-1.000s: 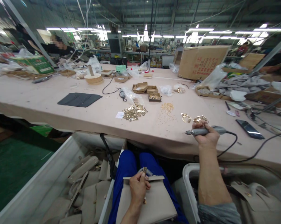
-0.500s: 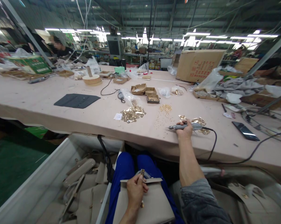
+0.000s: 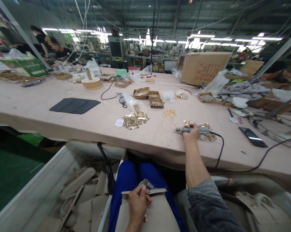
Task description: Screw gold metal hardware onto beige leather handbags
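Head view: the right hand [image 3: 191, 133] is closed around a power tool [image 3: 205, 130] lying on the counter [image 3: 63, 124], its long axis left to right, tip to the left. The left hand [image 3: 138, 203] pinches a gold clasp [image 3: 145, 182] on the bag [image 3: 160, 212] in the lap, nearer the body.

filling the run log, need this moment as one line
left hand: pinches clasp on bag | right hand: grips tool on table
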A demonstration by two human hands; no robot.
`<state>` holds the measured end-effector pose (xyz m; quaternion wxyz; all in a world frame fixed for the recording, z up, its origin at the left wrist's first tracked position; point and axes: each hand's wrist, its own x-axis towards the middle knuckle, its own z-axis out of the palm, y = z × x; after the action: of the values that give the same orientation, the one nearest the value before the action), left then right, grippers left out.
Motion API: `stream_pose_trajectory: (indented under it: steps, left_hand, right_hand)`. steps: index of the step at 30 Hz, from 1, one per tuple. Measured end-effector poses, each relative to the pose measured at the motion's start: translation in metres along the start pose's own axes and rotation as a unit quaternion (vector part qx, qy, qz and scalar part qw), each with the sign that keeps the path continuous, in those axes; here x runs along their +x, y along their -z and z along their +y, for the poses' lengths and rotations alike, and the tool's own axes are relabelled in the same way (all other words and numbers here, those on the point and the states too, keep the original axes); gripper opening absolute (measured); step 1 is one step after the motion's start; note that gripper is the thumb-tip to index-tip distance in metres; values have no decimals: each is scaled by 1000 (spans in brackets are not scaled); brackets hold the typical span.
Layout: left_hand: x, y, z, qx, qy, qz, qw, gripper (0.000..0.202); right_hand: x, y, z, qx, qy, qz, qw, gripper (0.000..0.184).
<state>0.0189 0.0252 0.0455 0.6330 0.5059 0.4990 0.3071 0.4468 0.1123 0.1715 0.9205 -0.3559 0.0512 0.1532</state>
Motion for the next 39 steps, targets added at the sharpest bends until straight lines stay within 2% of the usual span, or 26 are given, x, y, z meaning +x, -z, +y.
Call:
stream_pose_trajectory:
  steps: [11,18,29,39]
  left_hand:
    - [-1,4,4,1,7,6,1000,62]
    - [0,6,4,4,7,6,1000,62]
    - [6,6,1,4,9,1,1000,64]
    - [6,3,2,2,11,4,1000,66]
  right_hand:
    - [-3,1,8,49,102,94,989,25]
    - [1,-1,15,58,158,131,977,25]
    - [3,10,6,46,167,127,977,26]
    - [5,8,13,36,172,114,978,28]
